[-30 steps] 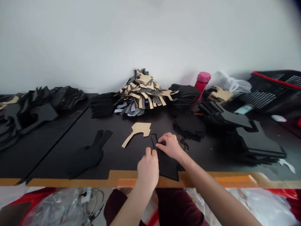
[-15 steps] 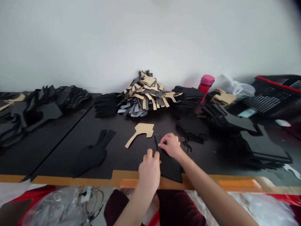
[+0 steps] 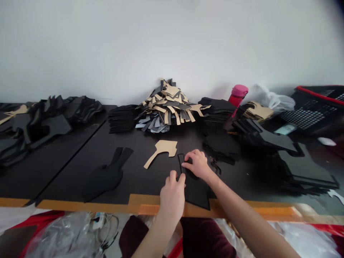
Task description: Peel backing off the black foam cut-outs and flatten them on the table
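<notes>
A black cut piece [image 3: 197, 193] lies at the table's front edge, its narrow strip pointing away from me. My left hand [image 3: 173, 190] rests at the left edge of this piece, fingers curled onto the strip's lower part. My right hand [image 3: 196, 163] pinches at the strip's right edge, nearer its far end. Just beyond the hands a tan cut piece [image 3: 165, 146] lies flat on the table. To the left is a dark forked piece or small stack [image 3: 107, 175].
A tall heap of tan and grey pieces [image 3: 172, 104] stands at the back, between black stacks [image 3: 122, 119]. More dark stacks [image 3: 306, 165] fill the right, with a pink-lidded bottle [image 3: 238, 95] and a black basket [image 3: 309, 109]. Dark pieces [image 3: 56, 125] pile up at left.
The view has shifted slightly. Both hands stay at the black piece, with more of the strip's far end showing between them and the tan piece.
</notes>
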Tool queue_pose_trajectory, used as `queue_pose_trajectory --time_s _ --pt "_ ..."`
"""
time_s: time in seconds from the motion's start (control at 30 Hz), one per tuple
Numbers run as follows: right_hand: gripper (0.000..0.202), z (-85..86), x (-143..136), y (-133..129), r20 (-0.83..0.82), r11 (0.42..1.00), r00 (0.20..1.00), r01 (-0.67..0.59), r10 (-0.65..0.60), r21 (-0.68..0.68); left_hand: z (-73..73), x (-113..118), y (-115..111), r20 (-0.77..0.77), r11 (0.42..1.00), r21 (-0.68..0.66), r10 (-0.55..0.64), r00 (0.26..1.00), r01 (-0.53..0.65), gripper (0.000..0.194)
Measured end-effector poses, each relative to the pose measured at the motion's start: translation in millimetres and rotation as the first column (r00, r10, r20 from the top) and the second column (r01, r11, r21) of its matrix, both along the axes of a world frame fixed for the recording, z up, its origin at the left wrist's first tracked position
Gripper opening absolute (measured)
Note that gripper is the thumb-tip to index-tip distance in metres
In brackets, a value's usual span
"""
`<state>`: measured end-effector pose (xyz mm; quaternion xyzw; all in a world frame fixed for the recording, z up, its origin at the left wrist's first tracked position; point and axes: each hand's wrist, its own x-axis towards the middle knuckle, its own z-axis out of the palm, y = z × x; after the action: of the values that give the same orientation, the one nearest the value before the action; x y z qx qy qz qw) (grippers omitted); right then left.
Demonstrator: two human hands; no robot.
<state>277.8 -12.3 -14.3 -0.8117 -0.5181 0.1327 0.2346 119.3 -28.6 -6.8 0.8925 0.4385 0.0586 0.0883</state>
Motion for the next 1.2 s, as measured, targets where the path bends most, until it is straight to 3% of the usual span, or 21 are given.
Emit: queue_pose_trajectory --time_s 0.2,0.3,0.43,0.57,0.7,0.83,0.9,0.97,1.03,1.1,1.2 --pt "0.020 0.8 8 15 0.042 1.000 0.999 -0.020 0.020 -0.006 -6.9 -1 1 0.044 0.997 0.071 -0.019 0.999 0.016 0.027" --pt "0.025 2.2 9 22 0.055 1.000 0.999 0.000 0.001 -0.017 -17.7 -5 -3 0.131 0.977 0.208 -0.073 0.989 0.044 0.025" --pt "0.022 4.2 8 30 0.041 0.999 0.999 -0.020 0.021 -0.030 -33.9 -23 -16 0.272 0.918 0.394 -0.163 0.948 0.045 0.024" --pt "0.014 5.9 8 33 0.009 0.999 1.000 -0.029 0.029 -0.028 -40.9 -45 -26 0.355 0.902 0.431 -0.201 0.913 0.030 0.021" --pt "0.017 8.4 8 29 -0.047 0.997 0.996 -0.074 0.074 -0.004 -39.3 -45 -25 0.473 0.944 0.330 -0.138 0.870 -0.029 0.022" --pt "0.021 13.1 5 22 -0.164 0.988 0.975 -0.146 0.153 0.051 -35.6 -28 -20 0.437 0.965 0.254 -0.054 0.898 -0.066 0.029" --pt "0.018 19.0 2 19 -0.267 0.969 0.932 -0.224 0.244 0.104 -31.5 -21 -18 0.455 0.984 0.155 0.005 0.891 -0.085 0.030" --pt "0.018 28.7 -2 14 -0.357 0.941 0.872 -0.289 0.334 0.174 -24.6 -17 -17 0.522 0.996 -0.032 0.089 0.848 -0.085 0.031" --pt "0.018 40.6 -4 4 -0.435 0.908 0.802 -0.309 0.409 0.285 -15.4 -16 -17 0.593 0.959 -0.284 0.188 0.783 -0.015 0.027" --pt "0.021 50.4 -2 -13 -0.473 0.869 0.756 -0.255 0.453 0.425 -6.5 -15 -18 0.649 0.863 -0.495 0.291 0.703 0.099 0.023" --pt "0.044 51.3 5 -53 -0.458 0.882 0.820 -0.116 0.344 0.456 1.8 -14 -23 0.716 0.728 -0.643 0.460 0.526 0.238 0.028"
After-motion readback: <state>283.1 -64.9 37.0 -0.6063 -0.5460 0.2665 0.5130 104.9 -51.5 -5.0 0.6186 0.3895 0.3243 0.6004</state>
